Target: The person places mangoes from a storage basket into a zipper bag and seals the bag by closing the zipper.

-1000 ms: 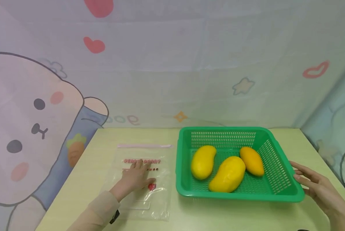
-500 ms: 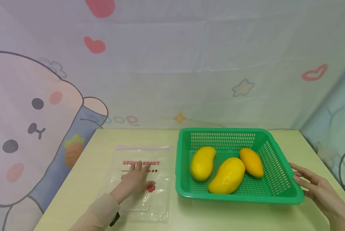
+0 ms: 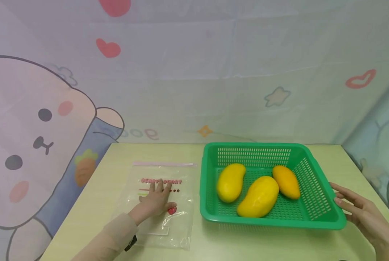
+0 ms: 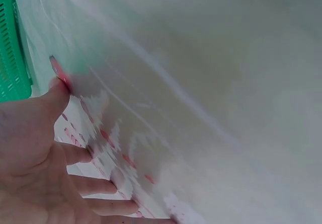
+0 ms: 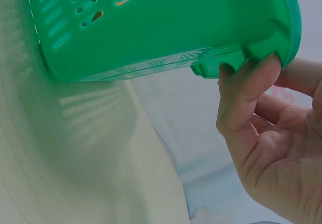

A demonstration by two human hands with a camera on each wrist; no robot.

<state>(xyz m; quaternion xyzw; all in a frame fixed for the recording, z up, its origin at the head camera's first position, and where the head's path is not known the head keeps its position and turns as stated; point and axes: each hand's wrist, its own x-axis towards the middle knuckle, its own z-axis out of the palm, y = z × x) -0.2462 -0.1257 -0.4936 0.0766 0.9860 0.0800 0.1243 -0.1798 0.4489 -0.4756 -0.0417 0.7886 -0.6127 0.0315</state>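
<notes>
A clear zip bag [image 3: 181, 228] with pink lettering and a pink-lilac slider strip lies flat on the left of the table. My left hand [image 3: 155, 204] rests on it with the fingers spread; the left wrist view shows the fingertips against the printed plastic. A green plastic basket [image 3: 272, 222] stands to the right of the bag. Inside are two yellow mangoes [image 3: 259, 197] and a smaller orange-yellow mango [image 3: 286, 182], apart from the basket's rim. At the right side, my right hand [image 3: 360, 212] holds the basket's rim, its fingers bent around the edge in the right wrist view.
The pale yellow table [image 3: 227, 243] reaches back to a hanging cloth [image 3: 194, 90] printed with hearts and a bear. A strip of tabletop shows in front of the basket. A dark cable [image 3: 388, 192] hangs at the far right.
The camera view shifts slightly. Both hands, the bag, the basket and the mangoes keep their places relative to one another.
</notes>
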